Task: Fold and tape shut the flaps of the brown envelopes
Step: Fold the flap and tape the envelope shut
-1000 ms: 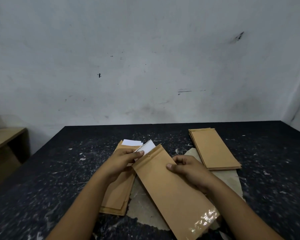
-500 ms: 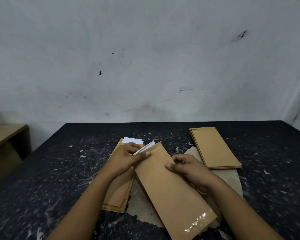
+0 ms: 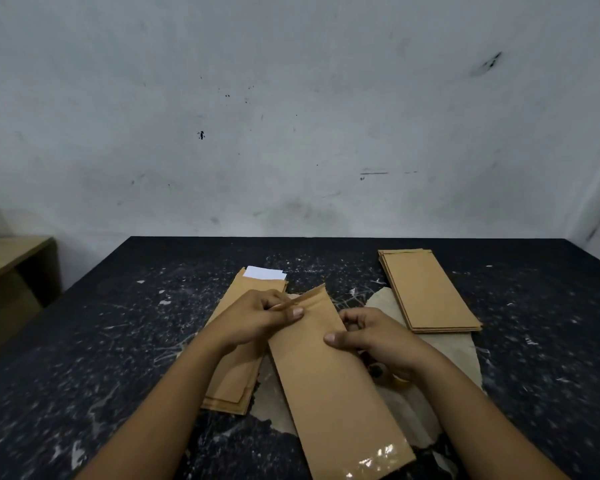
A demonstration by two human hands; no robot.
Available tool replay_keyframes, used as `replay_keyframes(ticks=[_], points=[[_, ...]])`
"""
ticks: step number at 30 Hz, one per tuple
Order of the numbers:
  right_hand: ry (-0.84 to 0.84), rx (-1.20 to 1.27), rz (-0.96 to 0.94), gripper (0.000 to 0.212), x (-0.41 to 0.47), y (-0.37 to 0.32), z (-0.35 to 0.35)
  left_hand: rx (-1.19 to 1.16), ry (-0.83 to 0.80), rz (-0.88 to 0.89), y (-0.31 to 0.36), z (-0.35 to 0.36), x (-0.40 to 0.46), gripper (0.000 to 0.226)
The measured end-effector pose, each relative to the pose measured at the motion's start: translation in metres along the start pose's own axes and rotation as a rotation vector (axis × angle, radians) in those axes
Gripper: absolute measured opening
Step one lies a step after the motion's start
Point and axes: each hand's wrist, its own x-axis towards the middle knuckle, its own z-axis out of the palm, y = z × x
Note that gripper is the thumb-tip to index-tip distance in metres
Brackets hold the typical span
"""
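A long brown envelope (image 3: 329, 382) lies slanted in front of me, with shiny clear tape across its near end. My left hand (image 3: 257, 317) pinches the flap at its far end, thumb on top, the flap partly bent over. My right hand (image 3: 374, 337) grips the envelope's right edge, thumb on its face and fingers curled behind. A stack of brown envelopes (image 3: 236, 358) lies under my left hand, with a white sheet (image 3: 264, 273) sticking out of its far end. A second stack of brown envelopes (image 3: 426, 289) lies at the right.
The dark speckled table (image 3: 118, 341) holds a torn pale paper sheet (image 3: 440, 362) under the envelopes. A small dark object peeks out below my right hand (image 3: 378, 370). A wooden shelf (image 3: 11, 261) stands at the far left, and a white wall runs behind.
The white sheet that stuck out of the held envelope is now hidden inside. My left hand has slid over the far end and bent the flap down.
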Motion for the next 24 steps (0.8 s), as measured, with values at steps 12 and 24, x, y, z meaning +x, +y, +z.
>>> replay_keyframes(ticks=[12, 24], points=[[0.018, 0.018, -0.028, 0.017, 0.0009, 0.0004, 0.0047, 0.035, 0.075, 0.037, 0.0008, -0.0003, -0.0001, 0.028], [0.237, 0.134, -0.059, 0.017, 0.0078, 0.0041, 0.0085, -0.138, 0.128, 0.050, -0.0013, 0.0022, 0.0020, 0.027]])
